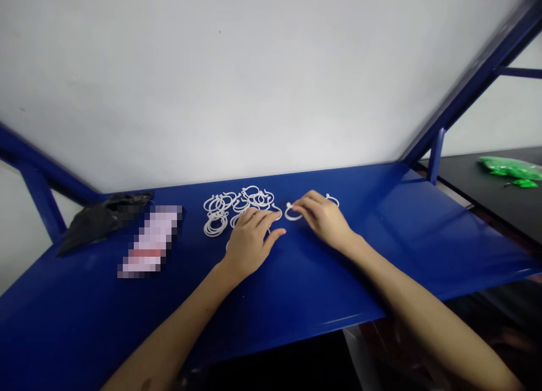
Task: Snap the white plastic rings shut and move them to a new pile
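Observation:
A pile of thin white plastic rings (215,225), several with a small clasp or knob, lies on the blue shelf in front of me. My left hand (250,240) rests over the near right side of this pile, thumb apart from the outstretched fingers, covering some rings. To its right, my right hand (324,215) pinches a white ring (293,213) between thumb and fingers, low over the shelf. One more white ring (333,200) shows partly behind my right hand.
Left of the pile lie a blurred-out pinkish item (154,236) and a black plastic bag (101,219). A white wall (254,86) rises behind the blue shelf (296,301), with blue metal braces (436,154) at its sides. Green items in clear plastic (512,168) sit on a dark table at right.

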{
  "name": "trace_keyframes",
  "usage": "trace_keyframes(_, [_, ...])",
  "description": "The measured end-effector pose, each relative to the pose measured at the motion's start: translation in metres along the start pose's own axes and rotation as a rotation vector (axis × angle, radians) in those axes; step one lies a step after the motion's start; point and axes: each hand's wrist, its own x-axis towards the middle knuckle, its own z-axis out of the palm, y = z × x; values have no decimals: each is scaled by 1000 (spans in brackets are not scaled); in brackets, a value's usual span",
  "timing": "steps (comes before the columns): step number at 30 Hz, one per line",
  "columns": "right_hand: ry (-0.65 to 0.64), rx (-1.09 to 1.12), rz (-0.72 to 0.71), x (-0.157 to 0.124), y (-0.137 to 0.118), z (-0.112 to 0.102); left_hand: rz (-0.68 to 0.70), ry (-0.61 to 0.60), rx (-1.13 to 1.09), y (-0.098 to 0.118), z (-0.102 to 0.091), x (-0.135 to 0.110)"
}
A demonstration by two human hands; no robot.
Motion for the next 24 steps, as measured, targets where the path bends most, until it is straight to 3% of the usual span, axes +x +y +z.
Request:
trace_keyframes(4, [91,-307,346,5,41,-22,-22,-79,185,-5,10,0])
trace_keyframes(8, [-64,-431,655,1,80,-38,-19,-105,264,-11,20,-4])
trace_keyframes(12, [-153,-446,757,-2,94,-41,36,-86,209,-11,19,-4])
trace_keyframes(15, [-43,-478,702,-4,90,-38,71,-42,177,-6,12,-3])
trace_keyframes(18, [63,-354,490,-3,76,-29,89,11,167,1,5,-2])
trace_keyframes(21, [-46,-57,275,-4,52,-13,55,48,134,4,1,-2])
trace_keyframes(24, [-156,223,194,-5,23,5,19,79,112,5,0,-2])
